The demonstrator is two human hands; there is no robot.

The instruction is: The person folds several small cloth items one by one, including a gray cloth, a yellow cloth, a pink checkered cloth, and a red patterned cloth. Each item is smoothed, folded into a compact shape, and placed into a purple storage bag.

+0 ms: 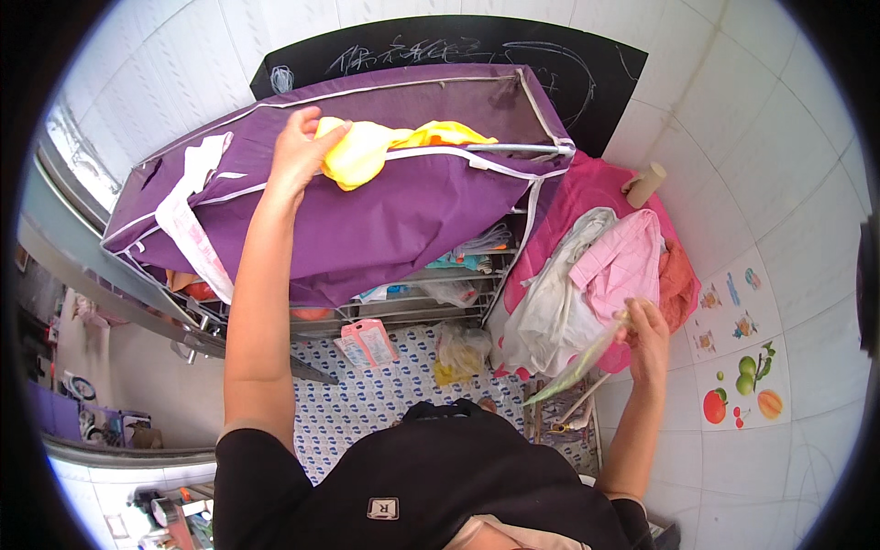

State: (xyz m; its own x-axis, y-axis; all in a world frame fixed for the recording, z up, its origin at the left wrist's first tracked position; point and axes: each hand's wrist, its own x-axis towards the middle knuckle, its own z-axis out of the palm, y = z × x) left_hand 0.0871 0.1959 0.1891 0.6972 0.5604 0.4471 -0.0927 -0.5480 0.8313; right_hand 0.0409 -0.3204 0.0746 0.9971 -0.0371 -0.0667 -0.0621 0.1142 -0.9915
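Note:
My left hand (302, 148) is raised over the top of a purple fabric storage rack (412, 206) and grips a yellow cloth (357, 152). The cloth stretches right along the rack's front top edge. On the right, my right hand (644, 331) pinches a thin, pale green sheet-like item (581, 368) by its upper end; blur hides what it is. Behind that hand lies a pile with a pink quilted cloth (619, 261) and a whitish garment (557, 316). A white printed strip (196, 220) hangs over the rack's left end.
Pink bedding (584, 185) covers a stand beside the rack, with a cardboard tube (646, 184) on it. A pink printed packet (369, 344) and a plastic bag (460, 354) are on the patterned floor (344, 412). A blackboard (440, 48) with chalk marks stands behind.

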